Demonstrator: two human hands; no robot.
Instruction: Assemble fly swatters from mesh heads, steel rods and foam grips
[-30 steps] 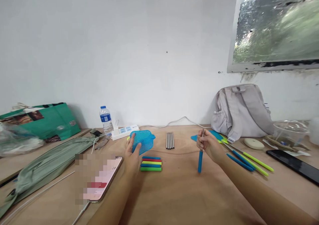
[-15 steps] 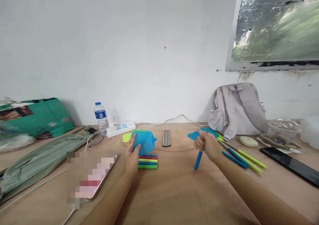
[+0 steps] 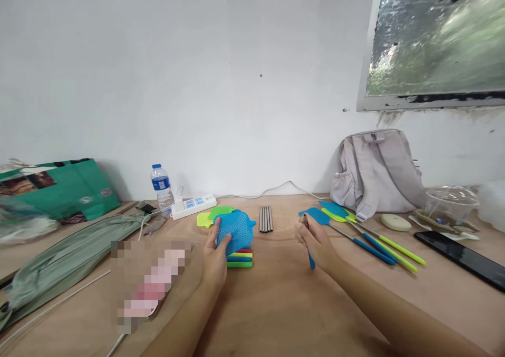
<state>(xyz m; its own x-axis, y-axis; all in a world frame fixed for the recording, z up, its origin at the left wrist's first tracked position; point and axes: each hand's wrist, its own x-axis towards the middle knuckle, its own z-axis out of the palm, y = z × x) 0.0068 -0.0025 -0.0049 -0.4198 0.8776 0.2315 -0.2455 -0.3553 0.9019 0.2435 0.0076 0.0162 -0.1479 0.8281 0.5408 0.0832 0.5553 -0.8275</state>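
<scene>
Where the bare wooden tabletop (image 3: 268, 309) spreads in front of you, the grey backpack (image 3: 381, 172) stands at its far right. Fly swatters with blue and yellow-green handles (image 3: 400, 250) lie fanned just this side of it.

Your left hand (image 3: 215, 251) pinches a blue mesh swatter head (image 3: 239, 233): thumb on the near face, fingers partly hidden behind, gap closed to the panel's thickness. Head is held up, just above and partly over the row of coloured grips (image 3: 240, 265), long axis running roughly left to right.

Your right hand (image 3: 317, 241) is curled closed around a slim blue-handled rod (image 3: 311, 259), nearly upright, metal end up, blue end down; cannot tell whether that end touches the wood.

Metal tubes (image 3: 266, 219) lie side by side, pointing away from you, between the hands and farther off.

Key relation: the head's small tab (image 3: 252, 223) points right, towards the rod, the two well apart; left hand is nearer the tab, right hand nearer the rod's metal tip (image 3: 305, 219).
</scene>
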